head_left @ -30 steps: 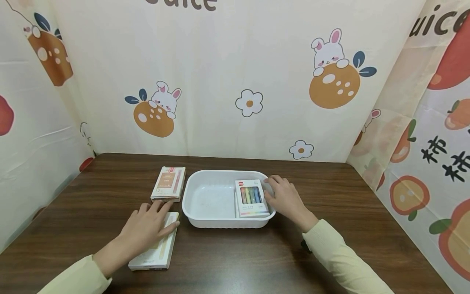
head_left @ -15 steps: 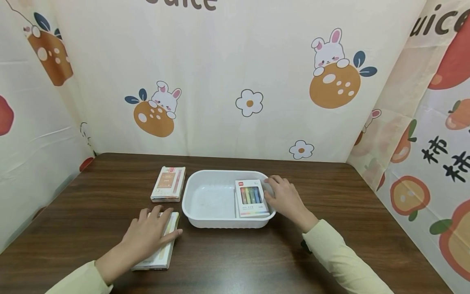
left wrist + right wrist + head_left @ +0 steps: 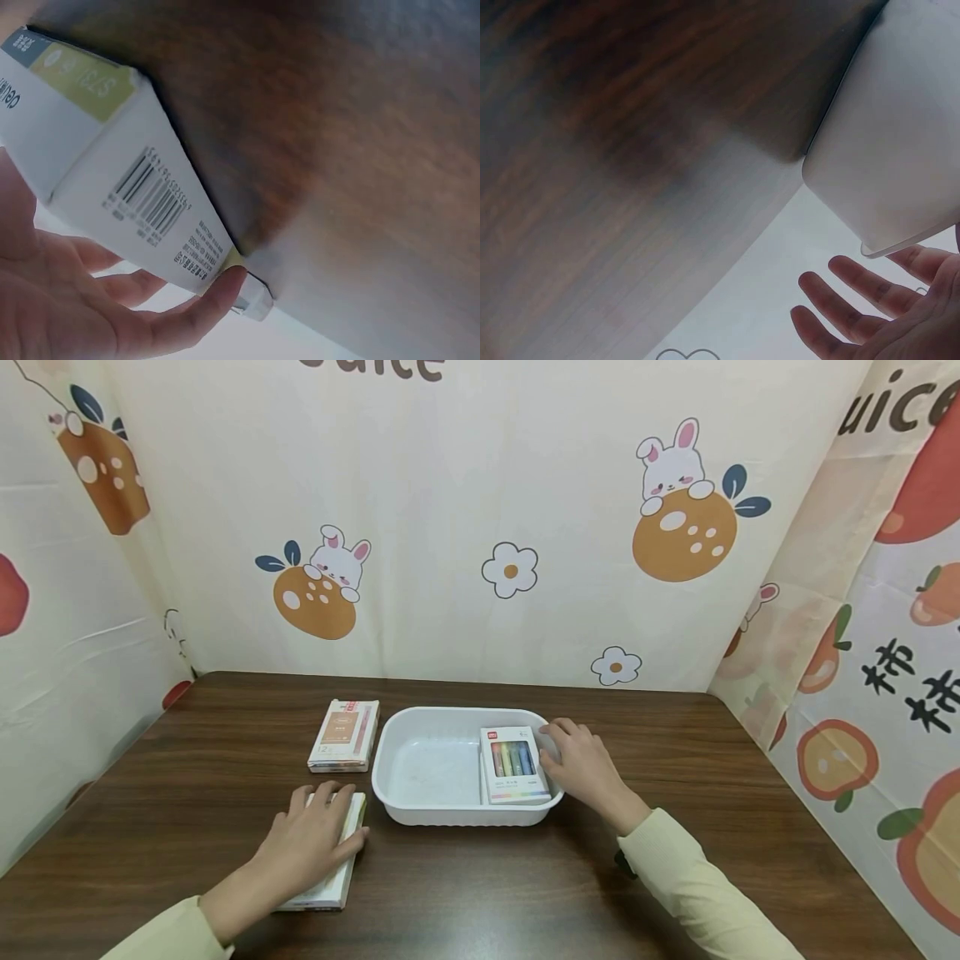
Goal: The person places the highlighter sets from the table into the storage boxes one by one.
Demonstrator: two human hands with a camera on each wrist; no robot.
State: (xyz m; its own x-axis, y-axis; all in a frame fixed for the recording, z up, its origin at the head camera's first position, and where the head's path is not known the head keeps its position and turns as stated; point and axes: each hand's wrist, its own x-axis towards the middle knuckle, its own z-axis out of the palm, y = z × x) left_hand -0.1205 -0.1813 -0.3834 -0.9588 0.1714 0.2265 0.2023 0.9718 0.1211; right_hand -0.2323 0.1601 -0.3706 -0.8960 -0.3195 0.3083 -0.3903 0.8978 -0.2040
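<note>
My left hand [image 3: 307, 835] lies over a slim white box [image 3: 337, 881] at the front left, thumb at its right edge. In the left wrist view a fingertip [image 3: 232, 276] hooks over the far end of the barcoded side of this white box [image 3: 150, 195]. My right hand [image 3: 588, 772] rests at the right rim of a white plastic tub [image 3: 427, 816]; in the right wrist view several of its fingers [image 3: 829, 304] are loosely extended, apart from the tub wall [image 3: 889, 142]. Inside the tub, on its right, lies a white box of coloured sticks [image 3: 514, 764].
Another white box with an orange panel [image 3: 341, 739] lies left of the tub, beyond my left hand. Everything stands on a dark brown wooden table [image 3: 480, 893]. Behind and beside it hang printed curtains [image 3: 450, 527] with rabbits, fruit and flowers.
My left hand has slid slightly right and back toward me over the slim box, its fingers drawing clear of the orange-panelled box. My right hand and the tub have stayed put.
</note>
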